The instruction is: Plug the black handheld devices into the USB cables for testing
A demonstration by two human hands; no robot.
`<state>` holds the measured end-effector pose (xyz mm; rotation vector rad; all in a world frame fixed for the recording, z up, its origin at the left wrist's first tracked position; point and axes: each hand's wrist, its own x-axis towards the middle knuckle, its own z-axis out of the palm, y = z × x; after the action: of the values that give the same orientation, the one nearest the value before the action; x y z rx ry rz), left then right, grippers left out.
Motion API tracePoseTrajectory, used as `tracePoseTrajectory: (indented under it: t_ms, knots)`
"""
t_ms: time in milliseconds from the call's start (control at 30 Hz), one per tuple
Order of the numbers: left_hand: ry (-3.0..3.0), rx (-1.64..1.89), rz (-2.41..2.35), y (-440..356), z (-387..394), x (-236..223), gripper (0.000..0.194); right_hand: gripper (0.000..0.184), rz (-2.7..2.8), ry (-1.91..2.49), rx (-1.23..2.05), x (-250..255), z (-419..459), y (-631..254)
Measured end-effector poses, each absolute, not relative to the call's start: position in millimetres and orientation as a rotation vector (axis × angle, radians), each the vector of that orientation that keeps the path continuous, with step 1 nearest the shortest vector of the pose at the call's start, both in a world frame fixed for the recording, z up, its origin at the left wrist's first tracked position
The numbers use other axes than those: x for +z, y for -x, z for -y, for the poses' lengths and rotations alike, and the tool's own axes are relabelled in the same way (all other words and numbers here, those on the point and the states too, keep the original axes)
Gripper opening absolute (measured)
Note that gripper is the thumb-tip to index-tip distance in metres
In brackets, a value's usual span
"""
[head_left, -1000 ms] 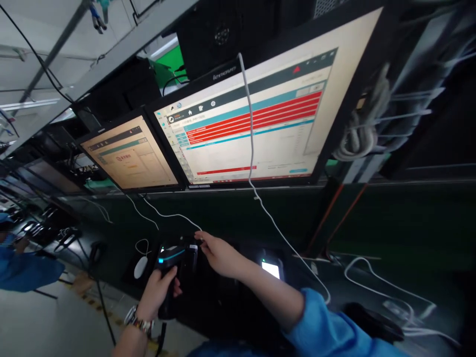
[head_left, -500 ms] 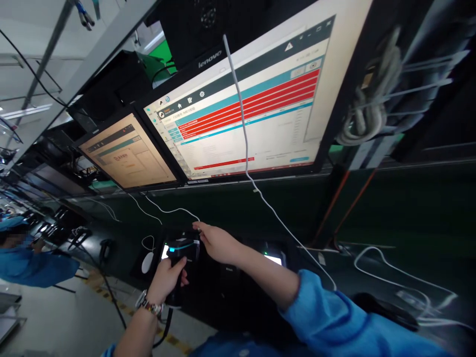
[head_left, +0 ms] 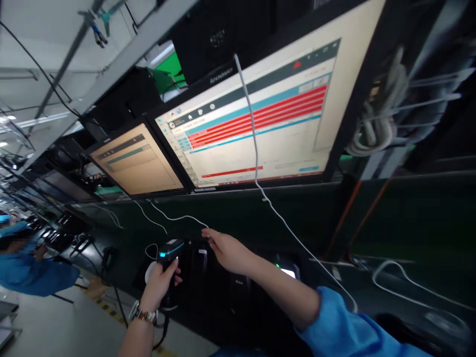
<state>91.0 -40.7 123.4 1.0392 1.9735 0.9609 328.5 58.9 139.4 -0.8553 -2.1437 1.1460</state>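
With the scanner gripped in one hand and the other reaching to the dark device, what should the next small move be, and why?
Probably tilt the scanner in the left hand toward the dark device under the right hand's fingers: its lit head sits just beside the device.

Dim bench, lit mostly by two glowing monitors [head_left: 256,134] | ceiling upper left overexposed | screen text smeared, probably motion blur | strong wide-angle bending at edges | dark lower right nearly unreadable
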Motion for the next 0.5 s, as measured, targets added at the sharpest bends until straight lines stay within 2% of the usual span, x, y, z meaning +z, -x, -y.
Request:
tracePoseTrajectory:
  t_ms: [67,167,267,500]
  knots:
    - [-0.956,1.075,-2.055,-56,40,113,0.047,0.046,2.118,0.859,1.205,136,-56,-328]
    - [-0.767,1.19,-2.128,-4,36,88,0.03,0.045,2.081,0.865,1.265,129,-50,-325]
    - [-0.628,1.15,-2.076,35,31,60,0.016,0.045,2.08,0.889,1.335,124,-45,-319]
    - [-0.558,1.039,-1.85,94,22,25,0.026,0.046,2.112,1.045,1.367,119,-44,-304]
